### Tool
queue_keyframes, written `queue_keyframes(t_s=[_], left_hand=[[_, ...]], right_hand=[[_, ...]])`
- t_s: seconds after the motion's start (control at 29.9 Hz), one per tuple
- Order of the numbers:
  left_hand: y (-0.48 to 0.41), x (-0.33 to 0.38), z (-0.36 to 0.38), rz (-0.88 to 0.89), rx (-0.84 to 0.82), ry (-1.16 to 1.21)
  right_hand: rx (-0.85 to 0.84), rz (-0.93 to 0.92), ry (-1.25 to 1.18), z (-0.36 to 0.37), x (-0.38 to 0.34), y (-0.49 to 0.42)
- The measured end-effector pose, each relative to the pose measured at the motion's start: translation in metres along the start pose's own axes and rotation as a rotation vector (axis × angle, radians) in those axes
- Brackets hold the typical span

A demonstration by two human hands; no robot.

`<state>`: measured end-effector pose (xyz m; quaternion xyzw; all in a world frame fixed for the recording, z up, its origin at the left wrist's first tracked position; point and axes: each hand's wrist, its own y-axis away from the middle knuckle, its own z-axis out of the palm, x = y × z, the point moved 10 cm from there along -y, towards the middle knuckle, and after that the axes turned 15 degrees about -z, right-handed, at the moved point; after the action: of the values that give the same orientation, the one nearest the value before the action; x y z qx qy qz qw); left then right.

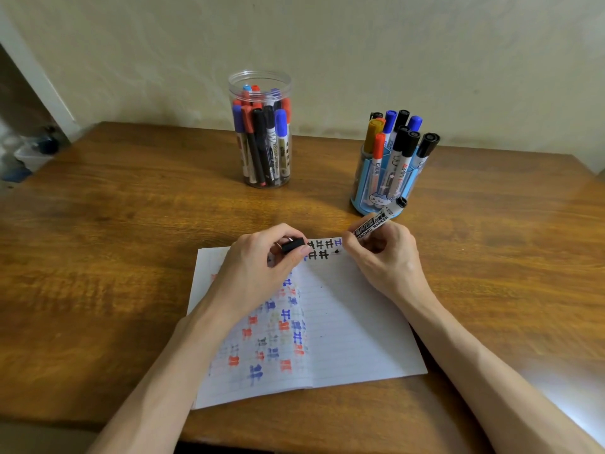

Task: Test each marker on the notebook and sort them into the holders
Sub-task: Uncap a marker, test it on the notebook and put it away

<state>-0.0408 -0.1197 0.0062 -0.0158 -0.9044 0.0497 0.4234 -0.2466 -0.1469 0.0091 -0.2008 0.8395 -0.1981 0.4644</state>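
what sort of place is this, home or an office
Probably a home desk or study corner, though I can't be sure: a wooden table against a plain wall, a lined notebook bearing test scribbles, and markers standing in a clear jar and a blue holder.

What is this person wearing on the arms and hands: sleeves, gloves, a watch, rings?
Nothing that shows. The left hand and right hand are ungloved, with no rings. The left forearm and right forearm are bare to the frame's edge: no sleeves, watch or bands.
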Motion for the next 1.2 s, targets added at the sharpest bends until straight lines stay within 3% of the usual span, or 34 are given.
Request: queue_keyframes(t_s=[0.37,0.77,1.2], left_hand=[[0.0002,0.0011,-0.0003,0.012,0.006,-0.009],[0.0003,0.001,-0.0008,0.021,0.009,-0.002],[-0.0002,0.0011,-0.0001,0.024,0.006,-0.01]], right_hand=[[-0.038,-0.006,-0.021,0.0059,0.0,0.0002],[0.033,0.017,-0.047,-0.0027,0.0024,0.0002],[-0.049,0.024,0.012,0.0037,-0.0013,0.0007]])
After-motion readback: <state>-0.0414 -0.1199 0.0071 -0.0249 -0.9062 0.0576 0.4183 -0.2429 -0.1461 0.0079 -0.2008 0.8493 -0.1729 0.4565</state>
